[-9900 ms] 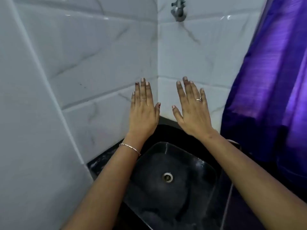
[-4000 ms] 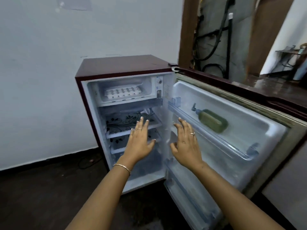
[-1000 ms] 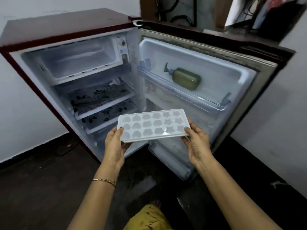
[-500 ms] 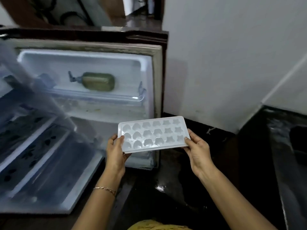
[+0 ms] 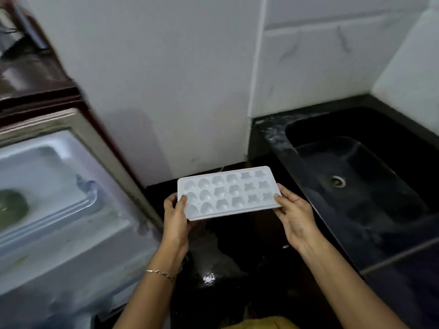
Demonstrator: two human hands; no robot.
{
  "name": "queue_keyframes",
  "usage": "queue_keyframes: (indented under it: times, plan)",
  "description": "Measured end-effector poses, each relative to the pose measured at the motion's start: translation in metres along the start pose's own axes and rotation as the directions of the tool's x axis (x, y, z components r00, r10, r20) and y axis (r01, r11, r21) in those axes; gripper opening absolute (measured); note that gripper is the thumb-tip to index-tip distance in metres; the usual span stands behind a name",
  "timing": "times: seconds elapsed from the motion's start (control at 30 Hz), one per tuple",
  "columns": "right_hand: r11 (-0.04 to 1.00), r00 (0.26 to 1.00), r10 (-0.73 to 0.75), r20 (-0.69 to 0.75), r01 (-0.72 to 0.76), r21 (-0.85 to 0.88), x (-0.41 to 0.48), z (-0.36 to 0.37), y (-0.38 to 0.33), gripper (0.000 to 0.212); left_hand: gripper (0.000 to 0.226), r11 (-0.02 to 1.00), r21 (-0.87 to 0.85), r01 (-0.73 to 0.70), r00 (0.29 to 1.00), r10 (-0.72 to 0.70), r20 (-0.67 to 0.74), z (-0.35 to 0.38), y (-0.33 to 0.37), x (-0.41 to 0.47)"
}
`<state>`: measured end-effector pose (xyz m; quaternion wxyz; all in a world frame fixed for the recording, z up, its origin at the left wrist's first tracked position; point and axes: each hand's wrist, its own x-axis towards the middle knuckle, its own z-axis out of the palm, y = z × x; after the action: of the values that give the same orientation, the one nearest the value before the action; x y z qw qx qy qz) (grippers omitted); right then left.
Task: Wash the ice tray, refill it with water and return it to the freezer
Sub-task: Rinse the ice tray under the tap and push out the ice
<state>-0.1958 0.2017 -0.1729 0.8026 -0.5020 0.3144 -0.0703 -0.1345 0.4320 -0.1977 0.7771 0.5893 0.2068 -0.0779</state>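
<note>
A white ice tray (image 5: 228, 192) with heart, flower and star moulds is held level in front of me, cavities up. My left hand (image 5: 177, 216) grips its left end, thumb on top. My right hand (image 5: 293, 216) grips its right end the same way. A black sink (image 5: 356, 162) with a metal drain (image 5: 338, 181) lies low on the right. The open fridge door (image 5: 59, 198) fills the left side. The freezer compartment is out of view.
A green pump bottle (image 5: 11, 207) lies in the door shelf at the far left. White wall and marbled tiles (image 5: 308, 55) stand behind the sink. The dark floor (image 5: 213, 269) below the tray looks wet and shiny.
I took the tray out of the freezer with both hands. My view has swung right, away from the fridge, so the sink now shows on the right.
</note>
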Motion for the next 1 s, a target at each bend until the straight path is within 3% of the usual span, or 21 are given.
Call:
queue_keyframes:
  times: [0.23, 0.5, 0.67, 1.0]
  plan:
    - [0.986, 0.979, -0.080, -0.185, 0.106, 0.132, 0.006, -0.065, -0.038, 0.025, 0.033, 0.994, 0.106, 0.016, 0.949, -0.048, 0.311, 0.097, -0.001, 0.012]
    - [0.952, 0.909, -0.136, -0.393, 0.230, 0.203, 0.033, -0.141, -0.082, 0.026, 0.038, 0.973, 0.231, -0.004, 0.843, -0.121, 0.524, 0.223, -0.006, 0.018]
    - [0.941, 0.890, -0.147, -0.431, 0.260, 0.215, 0.052, -0.183, -0.112, 0.023, 0.026, 0.972, 0.225, 0.066, 0.770, -0.193, 0.608, 0.295, -0.005, 0.011]
    - [0.962, 0.836, -0.146, -0.528, 0.244, 0.121, 0.104, -0.257, -0.193, 0.028, 0.023, 0.965, 0.243, 0.098, 0.711, -0.239, 0.661, 0.434, -0.007, 0.027]
